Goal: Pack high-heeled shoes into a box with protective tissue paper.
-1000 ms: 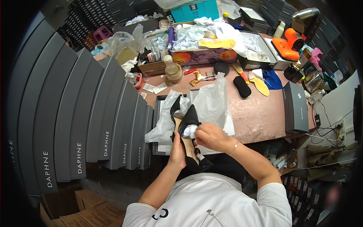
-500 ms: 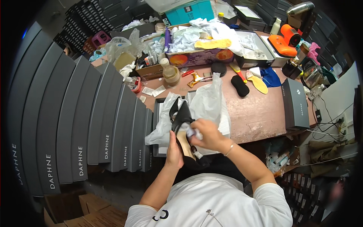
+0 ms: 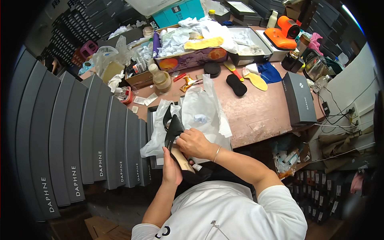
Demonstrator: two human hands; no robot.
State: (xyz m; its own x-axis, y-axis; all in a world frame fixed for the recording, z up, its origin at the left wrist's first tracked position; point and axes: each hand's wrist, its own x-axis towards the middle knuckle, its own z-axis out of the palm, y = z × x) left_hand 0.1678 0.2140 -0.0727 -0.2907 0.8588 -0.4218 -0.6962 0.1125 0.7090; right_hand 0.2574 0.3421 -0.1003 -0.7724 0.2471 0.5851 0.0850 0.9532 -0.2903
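black pointed shoe [image 3: 174, 134] w/ tan sole | I see it tilted, toe up, sole toward me | held over white tissue paper [image 3: 200, 116] at table's near edge

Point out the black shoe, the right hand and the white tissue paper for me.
black shoe [image 3: 173, 132]: head view, on its upper.
right hand [image 3: 193, 143]: head view, middle of its back.
white tissue paper [image 3: 200, 108]: head view, on the bare sheet behind the shoe.

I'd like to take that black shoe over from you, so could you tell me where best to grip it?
Grip the black shoe by its upper end, coming from the far, table side: that end sticks up free, while both hands cover the tan sole end nearest the body.
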